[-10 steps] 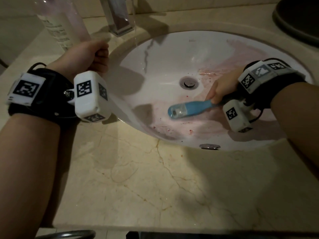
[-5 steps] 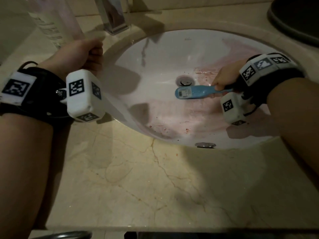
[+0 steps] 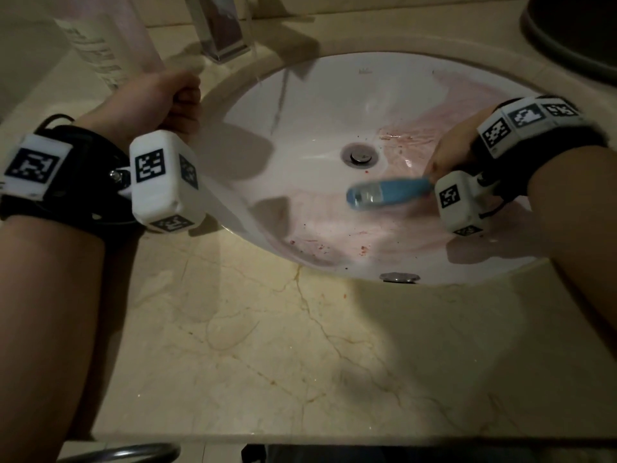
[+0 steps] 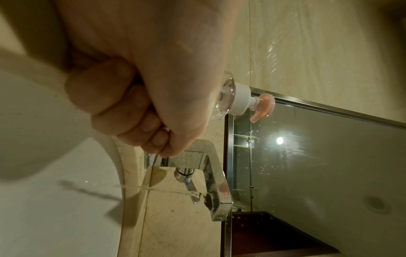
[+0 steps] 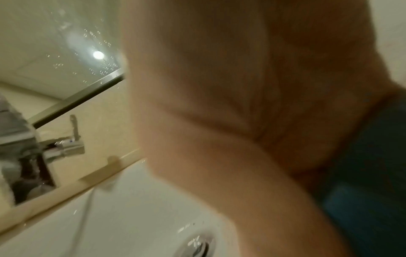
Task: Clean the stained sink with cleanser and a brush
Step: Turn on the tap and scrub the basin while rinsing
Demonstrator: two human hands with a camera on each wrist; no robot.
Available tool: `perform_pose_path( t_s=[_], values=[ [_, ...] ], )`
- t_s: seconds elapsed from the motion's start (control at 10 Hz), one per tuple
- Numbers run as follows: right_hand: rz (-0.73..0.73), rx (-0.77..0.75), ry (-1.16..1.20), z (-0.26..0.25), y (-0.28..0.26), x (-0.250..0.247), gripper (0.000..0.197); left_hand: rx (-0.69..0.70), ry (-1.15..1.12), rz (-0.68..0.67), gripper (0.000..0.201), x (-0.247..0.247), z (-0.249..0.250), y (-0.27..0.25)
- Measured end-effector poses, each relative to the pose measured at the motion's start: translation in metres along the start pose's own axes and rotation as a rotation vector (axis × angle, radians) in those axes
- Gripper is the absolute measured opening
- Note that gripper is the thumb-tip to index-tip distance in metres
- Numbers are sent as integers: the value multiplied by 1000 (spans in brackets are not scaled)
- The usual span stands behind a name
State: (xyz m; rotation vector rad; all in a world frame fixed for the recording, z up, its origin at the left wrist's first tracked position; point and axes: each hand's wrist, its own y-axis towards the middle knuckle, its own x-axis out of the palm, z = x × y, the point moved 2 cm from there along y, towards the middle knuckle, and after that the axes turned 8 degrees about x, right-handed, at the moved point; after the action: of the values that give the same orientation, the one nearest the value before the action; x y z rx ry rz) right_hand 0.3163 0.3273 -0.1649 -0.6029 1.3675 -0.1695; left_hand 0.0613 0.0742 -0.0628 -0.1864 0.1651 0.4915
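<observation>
at four o'clock from the drain, the right hand (image 3: 449, 155) clamped its fingers on the blue plastic brush (image 3: 384, 194) to scrub the pink-stained white sink (image 3: 320, 95), while the left hand (image 3: 157, 98), fingers curled empty, idled at ten o'clock.

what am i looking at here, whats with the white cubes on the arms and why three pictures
A person is scrubbing a stained sink. The white cubes are cameras strapped to each wrist; a third camera sits on the head. The big overhead picture is the head view; the two close, skewed ones look along each hand. The right hand holds a blue brush in the pink-stained basin near the drain. The left hand is a closed fist on the marble counter. A pump bottle stands behind it, and water runs from the faucet.
</observation>
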Motion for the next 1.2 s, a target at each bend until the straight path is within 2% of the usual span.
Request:
perform_pose_path(
  t_s=[0.1,0.2,0.3,0.4,0.5,0.6,0.7,0.8,0.9,1.0,1.1,1.2],
  values=[
    [-123,-133,-246,-1,-2,3,34,7,-16,-1,39,0,0,-1],
    [-202,-95,-183,12,34,11,73,15,-8,-5,40,1,1,-2],
    [-220,-8,-84,-7,-18,2,31,15,-11,-10,40,2,1,-3],
    [-180,44,-147,-8,-3,11,24,7,-11,8,40,1,0,-2],
    [-216,-46,-112,3,64,25,57,5,-1,10,40,1,1,-2],
    [-208,-115,49,-43,-43,9,28,7,0,11,40,1,1,-2],
    [-51,-198,117,-59,-62,5,30,8,6,22,40,1,1,-2],
    [-265,-297,39,-72,-85,14,29,-1,7,21,40,1,1,-2],
    [-60,-322,79,-81,-94,10,32,6,16,26,40,1,1,-2],
    [92,-253,220,-79,-84,5,34,6,18,25,40,1,1,-1],
    [-229,-319,188,-87,-93,18,23,0,19,20,39,1,0,0],
    [-484,-347,230,-92,-101,25,25,0,19,18,39,1,1,0]
  ],
)
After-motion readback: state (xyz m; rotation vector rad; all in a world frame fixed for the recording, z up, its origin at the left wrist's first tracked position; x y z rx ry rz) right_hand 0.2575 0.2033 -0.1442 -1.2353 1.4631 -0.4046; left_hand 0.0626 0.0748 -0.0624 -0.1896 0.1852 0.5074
